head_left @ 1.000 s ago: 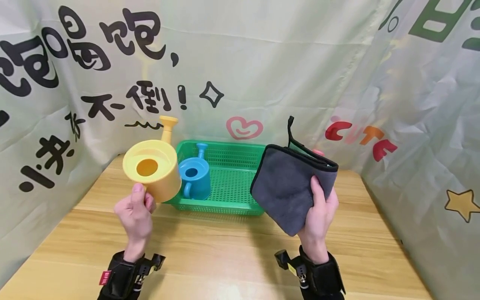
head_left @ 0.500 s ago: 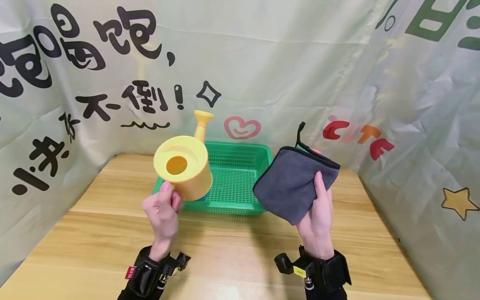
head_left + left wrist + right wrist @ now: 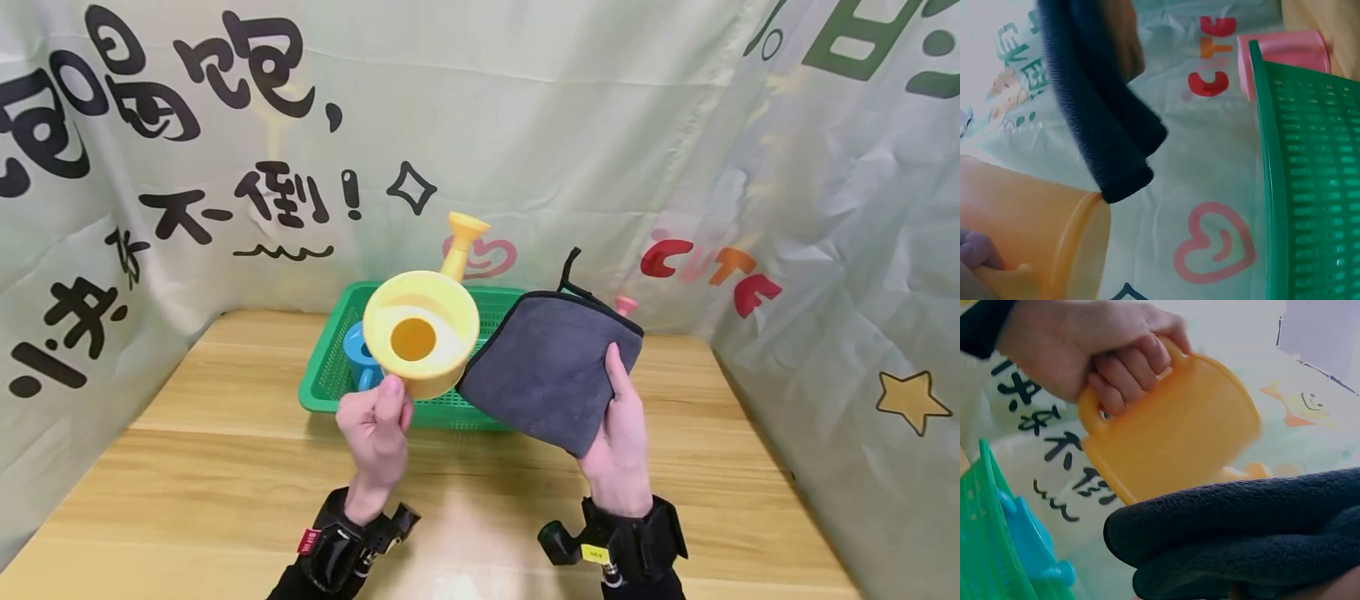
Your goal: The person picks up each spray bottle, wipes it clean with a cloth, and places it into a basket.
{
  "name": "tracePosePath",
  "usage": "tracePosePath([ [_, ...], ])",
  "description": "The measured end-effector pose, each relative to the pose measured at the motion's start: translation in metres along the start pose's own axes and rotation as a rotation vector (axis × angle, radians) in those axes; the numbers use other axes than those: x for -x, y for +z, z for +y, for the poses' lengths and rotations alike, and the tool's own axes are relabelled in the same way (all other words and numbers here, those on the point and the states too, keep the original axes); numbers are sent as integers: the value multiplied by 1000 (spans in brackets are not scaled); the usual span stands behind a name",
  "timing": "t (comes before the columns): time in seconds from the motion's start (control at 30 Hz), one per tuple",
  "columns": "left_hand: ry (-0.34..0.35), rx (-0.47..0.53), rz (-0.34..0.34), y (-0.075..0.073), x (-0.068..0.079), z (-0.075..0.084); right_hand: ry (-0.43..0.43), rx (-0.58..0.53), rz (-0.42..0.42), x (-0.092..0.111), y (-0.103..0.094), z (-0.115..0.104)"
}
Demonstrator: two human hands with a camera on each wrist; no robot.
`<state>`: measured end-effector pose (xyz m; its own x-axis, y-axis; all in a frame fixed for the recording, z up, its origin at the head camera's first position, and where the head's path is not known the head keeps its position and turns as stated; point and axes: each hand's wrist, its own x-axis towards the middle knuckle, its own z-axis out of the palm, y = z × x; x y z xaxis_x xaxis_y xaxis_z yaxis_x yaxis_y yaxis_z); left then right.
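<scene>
My left hand (image 3: 377, 433) grips the handle of a yellow watering can (image 3: 447, 333), which is held up over the green basket with its spout pointing away. In the right wrist view, my fingers curl round the handle of the yellow can (image 3: 1172, 431). My right hand (image 3: 618, 442) holds a folded dark grey cloth (image 3: 551, 367) with black edging and a hanging loop, thumb on its near face. The cloth's left corner is right at the can's side in the head view. From the left wrist, the folded cloth (image 3: 1097, 119) ends close by the can's rim.
A green mesh basket (image 3: 318, 367) stands on the wooden table (image 3: 225, 467), with a blue watering can (image 3: 358, 346) at its left end. Right of the basket, a pink watering can (image 3: 626, 306) is mostly hidden by the cloth. Printed fabric (image 3: 570, 150) hangs behind and at both sides.
My left hand has carried the yellow can rightwards, across the basket, up to the cloth. My right hand has brought the cloth a little to the left, uncovering the pink can's spout.
</scene>
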<state>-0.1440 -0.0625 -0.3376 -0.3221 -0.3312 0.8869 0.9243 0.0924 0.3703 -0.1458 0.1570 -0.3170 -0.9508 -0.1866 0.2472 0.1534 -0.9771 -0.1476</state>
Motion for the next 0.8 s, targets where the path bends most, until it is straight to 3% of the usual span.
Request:
tracePosePath([
  [0.13, 128, -78, -13, 6, 4, -1, 18, -14, -5, 0, 1, 9],
  [0.3, 236, -142, -32, 13, 6, 2, 78, 132, 165, 1, 3, 24],
  [0.43, 275, -62, -75, 16, 5, 4, 121, 157, 219, 2, 4, 31],
  [0.63, 354, 78, -198, 20, 4, 3, 89, 189, 156, 3, 2, 38],
  [0.73, 343, 125, -217, 20, 5, 1, 55, 230, 119, 3, 2, 42],
  [0.8, 290, 215, -226, 20, 6, 0, 26, 254, 79, 3, 2, 44],
])
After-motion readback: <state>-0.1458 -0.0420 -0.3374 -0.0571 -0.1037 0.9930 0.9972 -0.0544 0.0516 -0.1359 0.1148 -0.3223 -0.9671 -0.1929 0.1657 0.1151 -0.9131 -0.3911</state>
